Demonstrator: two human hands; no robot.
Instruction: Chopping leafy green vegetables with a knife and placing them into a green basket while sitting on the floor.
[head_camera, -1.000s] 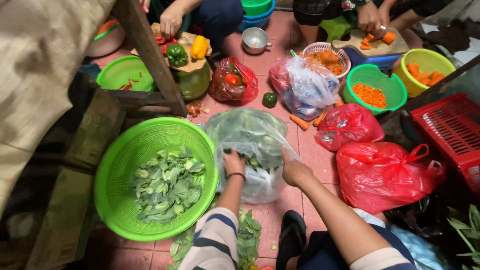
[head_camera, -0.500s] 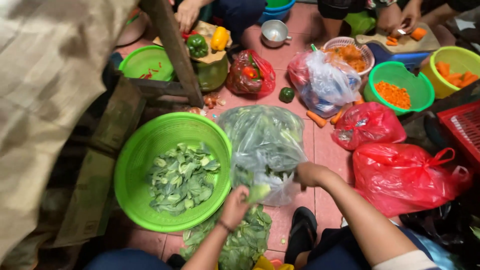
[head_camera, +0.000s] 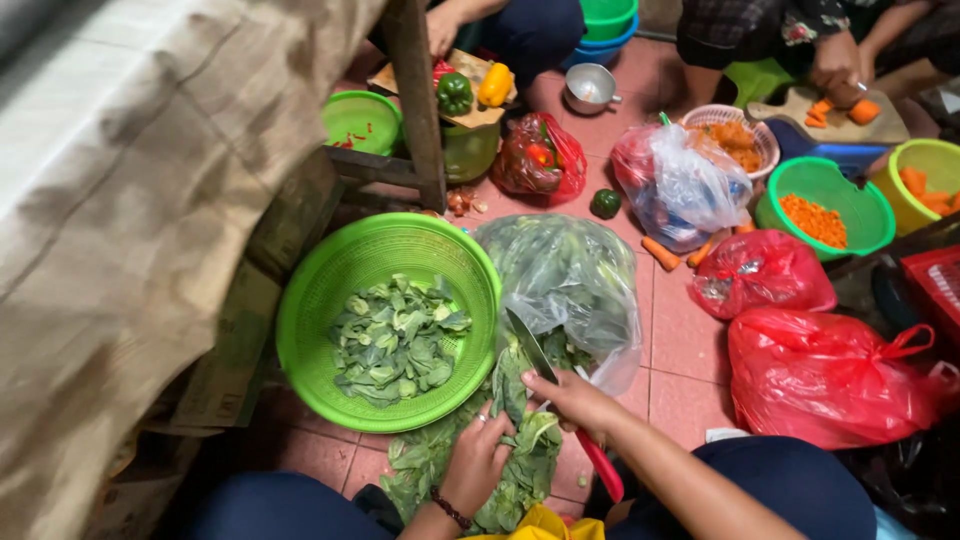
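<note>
down on the tiled floor, the head view shows the person's right hand (head_camera: 572, 398) closed around a knife (head_camera: 545, 372) with a red handle, the blade angled up and away toward the clear plastic bag of greens (head_camera: 570, 270). gripped that way, the edge sits just above the leafy greens (head_camera: 510, 440), presumably so it can cut them where they lie. the left hand (head_camera: 478, 462) is curled down onto the same bunch, fingers partly closed over the leaves, pinning them steady beside the blade. a dark bead bracelet (head_camera: 452, 508) shows at that wrist.

just to the left, touching the pile, stands a big green basket (head_camera: 310, 300) with cut leaves heaped in its bottom, close enough that pieces can go straight in.

farther up, red plastic bags (head_camera: 830, 375) lie to the right, a green bowl of chopped carrot (head_camera: 825, 215) beyond them, and a green pepper (head_camera: 454, 92) and yellow pepper (head_camera: 496, 84) rest on a cardboard box. at the top right another person's hand (head_camera: 835, 70) works on carrots at a cutting board (head_camera: 830, 125), well apart from the greens.
</note>
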